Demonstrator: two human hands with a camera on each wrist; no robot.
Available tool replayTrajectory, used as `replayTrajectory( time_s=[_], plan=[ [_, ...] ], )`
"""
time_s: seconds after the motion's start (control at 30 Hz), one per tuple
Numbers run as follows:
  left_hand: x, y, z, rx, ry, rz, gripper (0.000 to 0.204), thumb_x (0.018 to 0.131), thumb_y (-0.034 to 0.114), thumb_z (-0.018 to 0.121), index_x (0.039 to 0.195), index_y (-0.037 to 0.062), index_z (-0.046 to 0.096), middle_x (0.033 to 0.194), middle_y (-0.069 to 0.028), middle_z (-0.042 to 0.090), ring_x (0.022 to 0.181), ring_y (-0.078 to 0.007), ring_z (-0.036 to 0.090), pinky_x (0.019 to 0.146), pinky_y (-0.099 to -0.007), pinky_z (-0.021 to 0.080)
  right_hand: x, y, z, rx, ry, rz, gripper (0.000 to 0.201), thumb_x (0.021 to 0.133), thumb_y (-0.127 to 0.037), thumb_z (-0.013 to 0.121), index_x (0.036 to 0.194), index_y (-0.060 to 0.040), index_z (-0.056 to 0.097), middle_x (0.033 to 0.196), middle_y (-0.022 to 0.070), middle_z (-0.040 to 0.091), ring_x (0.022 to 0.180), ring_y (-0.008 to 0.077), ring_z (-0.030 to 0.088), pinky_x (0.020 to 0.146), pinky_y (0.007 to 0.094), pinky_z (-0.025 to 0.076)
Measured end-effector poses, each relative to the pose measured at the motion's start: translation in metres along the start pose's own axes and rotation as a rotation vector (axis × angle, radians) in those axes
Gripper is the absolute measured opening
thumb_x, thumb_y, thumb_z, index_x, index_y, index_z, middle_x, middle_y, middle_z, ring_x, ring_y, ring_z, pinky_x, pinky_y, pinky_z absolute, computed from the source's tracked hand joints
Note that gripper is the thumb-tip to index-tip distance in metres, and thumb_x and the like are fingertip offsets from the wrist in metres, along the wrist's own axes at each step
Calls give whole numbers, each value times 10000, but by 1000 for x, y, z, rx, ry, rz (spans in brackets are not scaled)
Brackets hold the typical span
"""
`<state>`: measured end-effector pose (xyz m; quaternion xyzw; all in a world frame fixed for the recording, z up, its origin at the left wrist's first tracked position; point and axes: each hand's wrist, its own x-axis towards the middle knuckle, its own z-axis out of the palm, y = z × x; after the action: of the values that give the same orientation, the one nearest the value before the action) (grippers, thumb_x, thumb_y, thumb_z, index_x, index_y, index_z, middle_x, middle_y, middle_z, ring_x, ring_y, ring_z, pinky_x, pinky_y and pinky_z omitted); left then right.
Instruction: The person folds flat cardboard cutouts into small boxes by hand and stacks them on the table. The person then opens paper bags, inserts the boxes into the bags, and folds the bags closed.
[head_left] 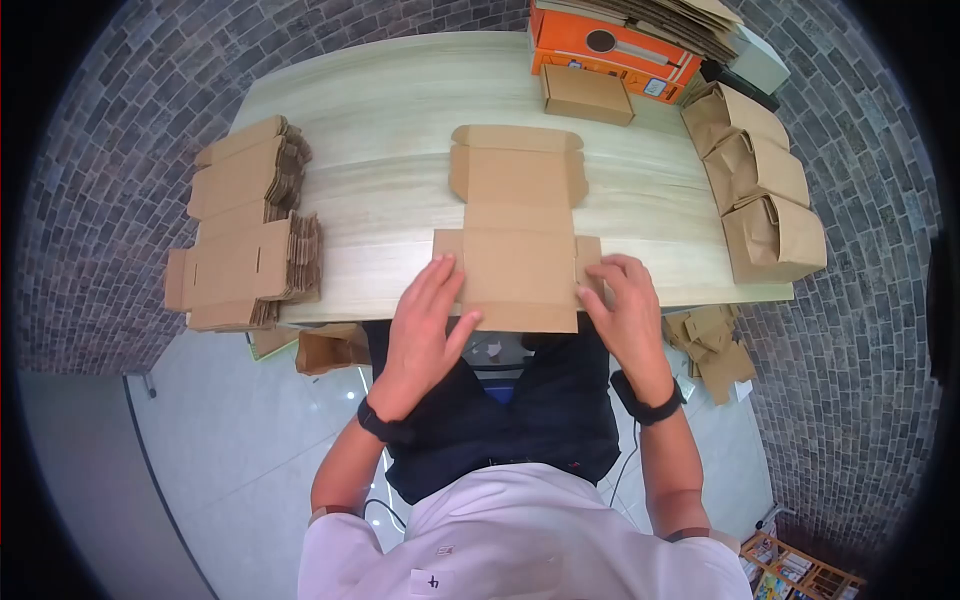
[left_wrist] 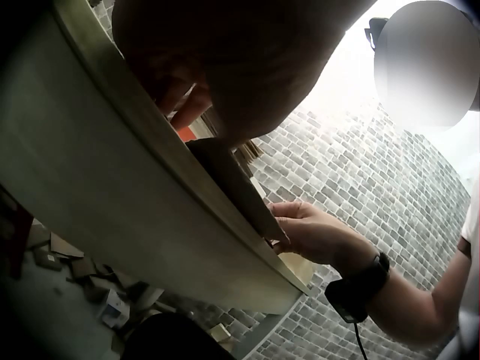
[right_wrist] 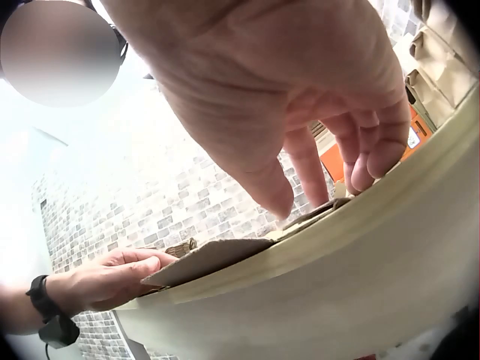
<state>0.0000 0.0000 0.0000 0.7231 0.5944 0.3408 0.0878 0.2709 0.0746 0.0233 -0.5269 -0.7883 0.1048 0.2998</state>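
Note:
An unfolded cardboard box blank (head_left: 518, 262) lies flat on the table, its near flap reaching the front edge. In the head view the left hand (head_left: 425, 325) rests along its left side, fingers extended over the left side flap and thumb near the lower left corner. The right hand (head_left: 625, 305) is at the right side flap, fingers bent and touching it, thumb by the blank's right edge. The right wrist view shows the right hand (right_wrist: 300, 112) arched above the cardboard (right_wrist: 217, 259), its thumb and fingers apart. The left wrist view is dark around the left hand (left_wrist: 225, 67).
A stack of flat cardboard blanks (head_left: 235, 245) is on the table's left. Three brown paper bags (head_left: 775, 235) line the right side. A small closed box (head_left: 588, 95) lies before an orange box (head_left: 615, 45) at the back. Cardboard pieces (head_left: 715, 350) lie on the floor at right.

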Motion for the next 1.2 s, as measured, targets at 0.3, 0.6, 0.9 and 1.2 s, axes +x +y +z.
replayTrajectory(
  time_s=[0.3,0.6,0.9,1.2],
  plan=[
    [-18,12,0,-142,11,16,443,919,80,663,1340,-32,583,1443,-188,562,1350,-372,520,1110,-446,428,-30,-3,-17,240,9,301,245,829,-51,790,1023,5,651,1065,120,599,711,186,673,605,300,562],
    [-61,11,15,-766,406,-416,502,957,-6,635,1425,-4,453,1441,-150,505,1243,-220,574,982,-321,495,-33,8,4,617,72,403,387,838,56,754,1199,15,618,1133,80,593,771,84,616,634,215,531],
    [-43,31,15,-986,393,-470,633,964,29,663,1511,-23,349,1502,-172,437,1275,-235,558,1042,-340,480,-21,5,-4,734,-43,450,356,936,-14,667,1280,45,594,1024,44,626,638,44,586,523,199,483],
    [4,10,25,-1037,250,-477,723,938,59,698,1536,-52,307,1554,-251,394,1252,-251,571,917,-331,537,4,6,-6,860,-103,409,331,951,-33,629,1271,44,597,1044,49,618,620,56,590,496,203,465]
  ],
)
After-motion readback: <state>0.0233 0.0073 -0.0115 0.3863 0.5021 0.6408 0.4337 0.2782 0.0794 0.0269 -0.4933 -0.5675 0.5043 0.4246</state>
